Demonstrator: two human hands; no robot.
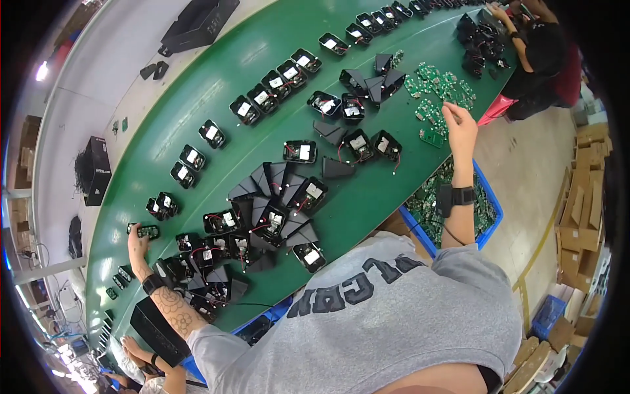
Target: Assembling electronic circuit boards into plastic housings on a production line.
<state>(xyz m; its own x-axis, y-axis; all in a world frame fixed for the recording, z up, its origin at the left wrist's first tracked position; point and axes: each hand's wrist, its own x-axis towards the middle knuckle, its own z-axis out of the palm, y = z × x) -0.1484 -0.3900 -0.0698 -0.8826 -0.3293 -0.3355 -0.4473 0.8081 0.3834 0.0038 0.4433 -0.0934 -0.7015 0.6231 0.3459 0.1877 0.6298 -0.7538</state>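
Many casings (pixel 290 152) contain white pieces (pixel 305 152); blue bin (pixel 491 190), circuit boards (pixel 430 197).

The green table (pixel 374 197) shines under bright light — edges curve into black

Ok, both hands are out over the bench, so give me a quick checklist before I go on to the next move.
1. Left hand at a case: ok, its fingers touch the left end.
2. Right hand near the loose boards: ok, it is beside the spread.
3. Board pinched in the right hand: cannot tell, the fingertips are too small in view.
4. Red wires tucked inside every case: not ok, some trail over the rims.
5. Blue bin stocked: ok, boards fill much of it under the right forearm.
6. Own hands apart from co-workers' hands: ok, those in view are at upper right and lower left.
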